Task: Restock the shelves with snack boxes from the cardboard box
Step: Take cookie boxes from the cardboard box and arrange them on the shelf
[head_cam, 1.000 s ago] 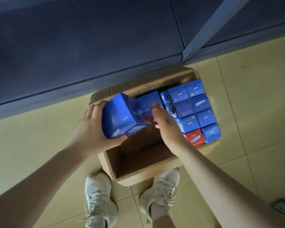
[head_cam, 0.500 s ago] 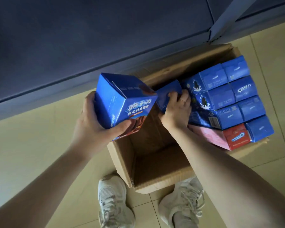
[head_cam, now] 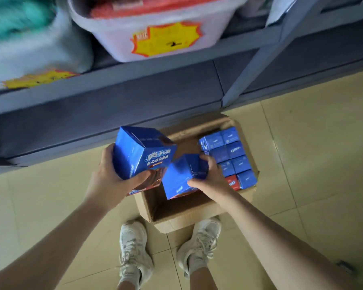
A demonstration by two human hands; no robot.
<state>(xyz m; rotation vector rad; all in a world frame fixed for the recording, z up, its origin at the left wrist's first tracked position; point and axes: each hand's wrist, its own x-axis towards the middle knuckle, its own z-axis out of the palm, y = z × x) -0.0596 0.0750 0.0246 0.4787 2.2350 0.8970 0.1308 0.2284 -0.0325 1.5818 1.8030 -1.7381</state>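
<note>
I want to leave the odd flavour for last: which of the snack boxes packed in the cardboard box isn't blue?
The red Oreo box, in the nearest packed row just behind the right hand. Every other packed box, like the blue Oreo-logo box, is blue.

Even, soft daylight; floor bright, no harsh shadows. Heavy motion blur on upper shelf, white bin and yellow price tag. Wide-angle bending toward frame edges. Mild sheen on blue boxes.
</note>
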